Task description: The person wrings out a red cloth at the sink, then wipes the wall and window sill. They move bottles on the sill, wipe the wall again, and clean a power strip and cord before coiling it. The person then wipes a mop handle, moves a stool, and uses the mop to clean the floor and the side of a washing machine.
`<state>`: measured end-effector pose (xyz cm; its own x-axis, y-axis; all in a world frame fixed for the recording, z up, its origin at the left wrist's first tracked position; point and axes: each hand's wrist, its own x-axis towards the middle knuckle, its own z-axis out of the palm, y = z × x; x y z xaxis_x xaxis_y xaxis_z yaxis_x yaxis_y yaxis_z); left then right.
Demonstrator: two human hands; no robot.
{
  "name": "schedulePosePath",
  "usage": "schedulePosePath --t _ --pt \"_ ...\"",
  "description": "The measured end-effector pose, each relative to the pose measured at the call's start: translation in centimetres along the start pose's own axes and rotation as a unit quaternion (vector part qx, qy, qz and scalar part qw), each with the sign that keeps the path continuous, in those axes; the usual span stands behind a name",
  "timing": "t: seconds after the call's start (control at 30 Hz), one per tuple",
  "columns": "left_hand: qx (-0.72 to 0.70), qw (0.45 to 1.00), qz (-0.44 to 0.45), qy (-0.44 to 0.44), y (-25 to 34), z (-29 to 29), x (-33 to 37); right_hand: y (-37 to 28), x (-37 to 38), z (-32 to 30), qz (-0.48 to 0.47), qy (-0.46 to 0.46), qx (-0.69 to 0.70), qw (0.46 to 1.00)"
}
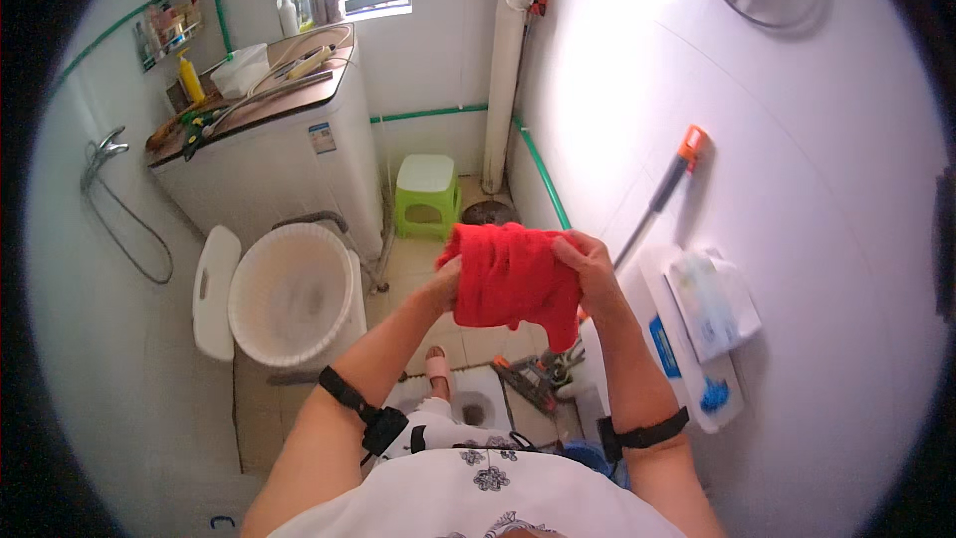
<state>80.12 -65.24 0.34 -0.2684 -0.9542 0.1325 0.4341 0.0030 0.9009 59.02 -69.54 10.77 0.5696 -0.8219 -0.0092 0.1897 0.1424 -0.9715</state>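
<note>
A red cloth [513,279], gathered in folds with one corner hanging down, is stretched between my two hands at mid-height above the tiled floor. My left hand [445,284] grips its left edge; most of those fingers are hidden behind the fabric. On the opposite side my right hand [593,277] is closed on the upper right edge, thumb on the front. Whether the cloth is a towel or a garment I cannot tell.
To the left a large white basin [242,309] rests on a white seat, before a washing machine [269,184] with tools and a hose on top. A green stool [426,194] stands ahead. An orange-tipped pole [669,184] leans right, beside a cistern [712,394].
</note>
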Motion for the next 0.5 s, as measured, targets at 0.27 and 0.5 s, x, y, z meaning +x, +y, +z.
schedulePosePath --t 0.27,0.5 --pt "0.446 0.888 0.097 -0.050 0.5 -12.0 9.7 7.9 16.7 5.6 -0.281 -0.188 -0.411 0.847" --pt "0.589 0.792 0.145 -0.067 5.0 -20.5 16.0 15.5 30.4 -0.1 -0.148 0.121 -0.315 0.930"
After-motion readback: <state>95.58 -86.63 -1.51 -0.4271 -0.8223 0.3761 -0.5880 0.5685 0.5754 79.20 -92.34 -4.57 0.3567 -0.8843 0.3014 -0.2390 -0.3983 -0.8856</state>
